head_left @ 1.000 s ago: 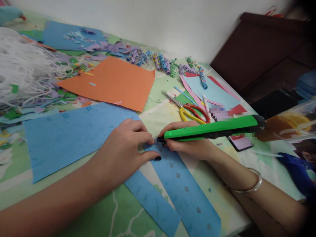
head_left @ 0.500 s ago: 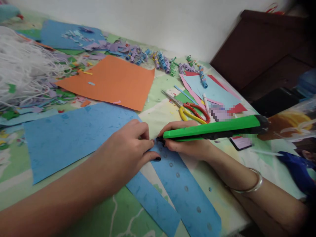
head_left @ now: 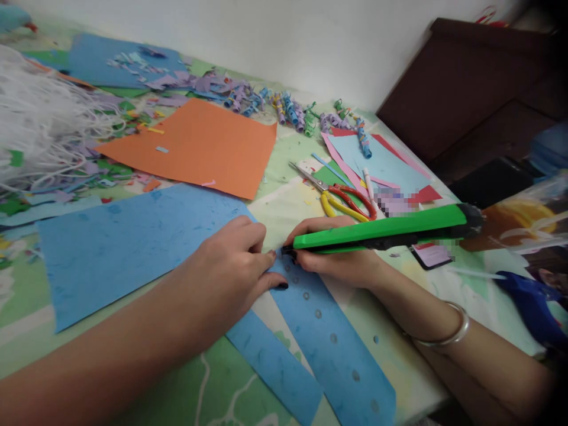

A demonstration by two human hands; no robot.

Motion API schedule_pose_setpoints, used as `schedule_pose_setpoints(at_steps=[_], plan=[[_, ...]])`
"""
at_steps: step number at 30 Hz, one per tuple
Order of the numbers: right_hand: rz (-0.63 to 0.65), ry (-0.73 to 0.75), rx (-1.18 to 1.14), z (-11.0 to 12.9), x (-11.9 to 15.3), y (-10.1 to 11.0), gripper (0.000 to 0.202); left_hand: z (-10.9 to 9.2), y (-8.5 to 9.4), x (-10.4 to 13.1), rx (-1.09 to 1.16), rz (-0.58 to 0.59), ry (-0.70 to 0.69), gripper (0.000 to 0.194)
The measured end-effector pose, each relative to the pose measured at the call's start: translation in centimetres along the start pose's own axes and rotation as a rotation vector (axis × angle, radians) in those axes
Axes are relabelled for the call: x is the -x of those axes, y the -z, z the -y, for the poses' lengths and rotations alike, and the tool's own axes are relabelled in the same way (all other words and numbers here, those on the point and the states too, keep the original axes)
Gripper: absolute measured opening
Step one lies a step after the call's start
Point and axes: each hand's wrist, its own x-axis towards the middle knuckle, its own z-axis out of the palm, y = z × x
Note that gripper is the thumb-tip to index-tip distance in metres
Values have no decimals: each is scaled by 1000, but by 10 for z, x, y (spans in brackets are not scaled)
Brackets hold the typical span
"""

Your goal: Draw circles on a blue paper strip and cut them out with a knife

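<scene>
A long blue paper strip [head_left: 339, 319] with a row of grey ring marks lies slanting toward me. My left hand [head_left: 233, 260] is closed, thumb and bent fingers pressed on its far end. In my right hand [head_left: 339, 267] is a green-and-black utility knife [head_left: 381, 231], held almost level with its black tip down at the strip, close to my left fingertips. The fingers partly hide the tip, so the blade cannot be made out. A narrower blue strip [head_left: 275, 361] lies alongside, and a large blue sheet [head_left: 119, 242] is under and beyond my left forearm.
Scissors [head_left: 337, 192] with red and yellow handles lie beyond my right hand. Past the blue sheet are an orange sheet [head_left: 204, 148], paper scraps and a white string pile [head_left: 48, 124]. Curled paper rolls [head_left: 290, 109] line the wall; coloured sheets [head_left: 386, 160] lie right.
Both hands keep nearly the same place and hold on the strip and the utility knife. The whole view has shifted very slightly.
</scene>
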Motion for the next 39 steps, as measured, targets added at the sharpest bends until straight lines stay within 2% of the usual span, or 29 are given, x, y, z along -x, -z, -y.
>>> schedule_pose_setpoints(at_steps=[2, 6, 8, 13, 19, 23, 29, 34, 36, 39], plan=[[6, 3, -2, 0, 0, 0, 14, -2, 6, -2, 25, 38, -7, 23], [9, 16, 6, -1, 1, 0, 15, -4, 21, -5, 92, 169, -50, 45], [18, 26, 0, 0, 2, 0, 14, -3, 24, -6, 57, 180, -90, 44], [32, -4, -5, 5, 3, 2, 9, -7, 14, -5, -111, 117, -204, 46], [74, 11, 100, 15, 0, 2, 5, -26, 5, -6, -364, -24, -174, 46], [69, -48, 41, 18, -1, 3, 9, -31, 0, -6, -394, -66, -163, 44], [129, 18, 168, 19, -2, 8, 24, -35, -14, -6, -365, -115, -88, 42], [22, -95, -2, 7, -2, -5, 16, -14, -1, -1, -175, 20, -125, 26], [22, -88, -20, 1, -1, -8, 15, -3, 7, 1, -114, 103, -127, 19], [3, -32, 27, -1, -1, -7, 15, 9, 14, 3, -78, 215, -103, 21]])
